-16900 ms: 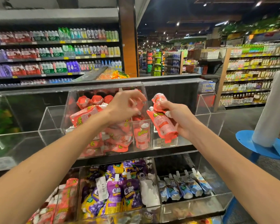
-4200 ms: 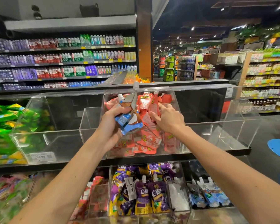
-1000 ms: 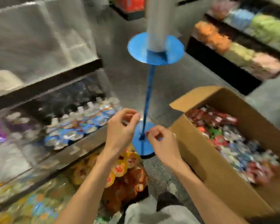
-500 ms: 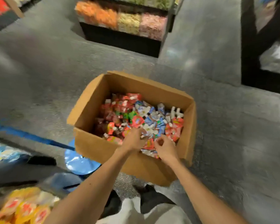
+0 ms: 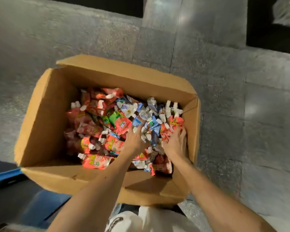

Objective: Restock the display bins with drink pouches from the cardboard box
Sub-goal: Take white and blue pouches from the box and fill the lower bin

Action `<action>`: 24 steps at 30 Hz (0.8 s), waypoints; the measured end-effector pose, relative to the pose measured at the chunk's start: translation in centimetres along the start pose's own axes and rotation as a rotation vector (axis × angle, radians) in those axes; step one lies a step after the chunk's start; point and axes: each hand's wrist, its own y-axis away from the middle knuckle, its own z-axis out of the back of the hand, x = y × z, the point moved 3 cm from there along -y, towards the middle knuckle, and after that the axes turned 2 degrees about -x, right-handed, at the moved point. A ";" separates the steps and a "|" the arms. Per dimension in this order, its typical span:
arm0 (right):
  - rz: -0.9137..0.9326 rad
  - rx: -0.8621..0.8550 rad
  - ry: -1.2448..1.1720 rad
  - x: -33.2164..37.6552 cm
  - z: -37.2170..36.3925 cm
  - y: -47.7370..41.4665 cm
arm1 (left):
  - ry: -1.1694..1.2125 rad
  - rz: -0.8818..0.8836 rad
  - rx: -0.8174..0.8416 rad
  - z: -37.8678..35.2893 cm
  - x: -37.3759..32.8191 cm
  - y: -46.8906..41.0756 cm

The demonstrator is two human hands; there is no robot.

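Cardboard box (image 5: 45,118) on grey tiled floor (image 5: 224,97), flaps open, well filled w/ drink pouches (image 5: 97,108). Mostly red pouches (image 5: 95,162), plus a cluster of blue pouches (image 5: 141,117) toward far-right side and a green pouch (image 5: 116,116) near the middle. White caps poking up all over the pile.

Both forearms reaching down over near wall of box. Left hand (image 5: 135,139) palm down approx. mid-pile, fingers pushed in among blue pouches. Fingertips hidden, so can't tell if gripping anything. Right hand (image 5: 176,142) just beside right wall of box, palm down, fingers spread and fairly straight, resting on red pouches, not curled round any. Hands near each other but not touching, w/ a few pouches between.

Blue bar (image 5: 5,175) at lower left, by box corner — touching or just beside, can't tell which. White garment (image 5: 151,220) at bottom edge, below box. Somewhat blurred overall — print on pouches not readable.
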 end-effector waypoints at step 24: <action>0.068 -0.132 0.353 1.7 -3.4 -5.9 | 0.054 -0.346 -0.182 -2.0 3.3 -2.8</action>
